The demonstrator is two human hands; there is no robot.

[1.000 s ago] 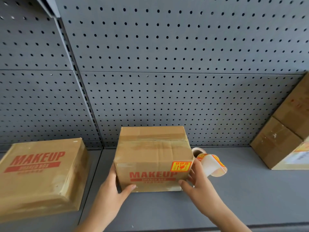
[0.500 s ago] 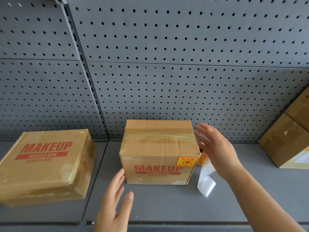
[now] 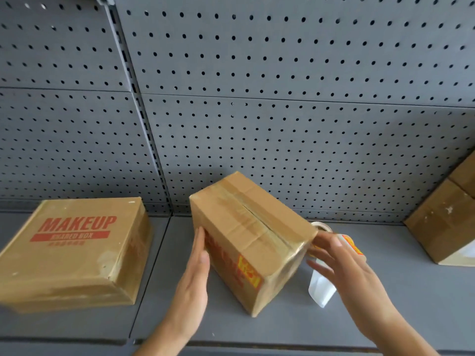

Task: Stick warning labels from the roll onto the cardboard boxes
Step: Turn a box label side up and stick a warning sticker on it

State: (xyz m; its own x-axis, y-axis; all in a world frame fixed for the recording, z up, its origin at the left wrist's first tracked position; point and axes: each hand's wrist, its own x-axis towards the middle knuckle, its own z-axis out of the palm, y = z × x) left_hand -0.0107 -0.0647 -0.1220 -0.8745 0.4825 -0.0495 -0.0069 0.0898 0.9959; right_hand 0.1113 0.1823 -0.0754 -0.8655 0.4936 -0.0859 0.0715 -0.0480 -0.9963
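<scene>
I saw left grip (image 3: 195, 278) flat, fingers straight, pressed against labelled face of cardboard box (image 3: 246, 227) — box sat skewed on shelf (image 3: 411, 291). Right grip (image 3: 341, 265) spread wide, fingertips at box's right corner, holding nothing. Label roll (image 3: 353, 246) just behind it.

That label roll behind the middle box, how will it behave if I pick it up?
The label roll is a round paper ring, so it is probably light and may roll if nudged on the smooth shelf. Its loose white tail lies curled and limp, so it will likely flop and trail behind when lifted.
</scene>
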